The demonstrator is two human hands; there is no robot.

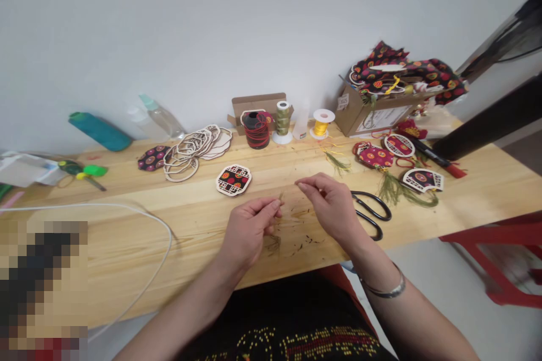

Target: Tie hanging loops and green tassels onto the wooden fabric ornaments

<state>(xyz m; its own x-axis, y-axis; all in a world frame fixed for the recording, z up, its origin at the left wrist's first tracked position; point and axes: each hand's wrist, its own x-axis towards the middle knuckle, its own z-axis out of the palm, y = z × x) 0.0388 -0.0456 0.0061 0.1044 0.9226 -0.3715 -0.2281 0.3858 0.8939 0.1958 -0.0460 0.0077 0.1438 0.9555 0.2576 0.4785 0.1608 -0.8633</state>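
Near the front edge of the table my left hand (253, 227) is closed in a pinch on a thin green thread bundle (273, 242), whose strands hang below the fingers. My right hand (328, 201) is a little to the right, thumb and fingertips pressed together; what they hold, if anything, is too small to make out. Scissors with black handles (380, 206) lie just right of my right hand, their blades hidden by it. Behind my left hand lies an octagonal patterned ornament (234, 180) with a wooden frame. Dark scraps (311, 241) are scattered between my hands.
Spools of red cord (256, 132), green thread (283, 121) and yellow thread (322, 124) stand at the back. Wooden frames (190, 149) lie back left. A fabric-filled cardboard box (372, 110) and finished-looking ornaments (375, 155) are at right. A white cable (169, 237) curves at left.
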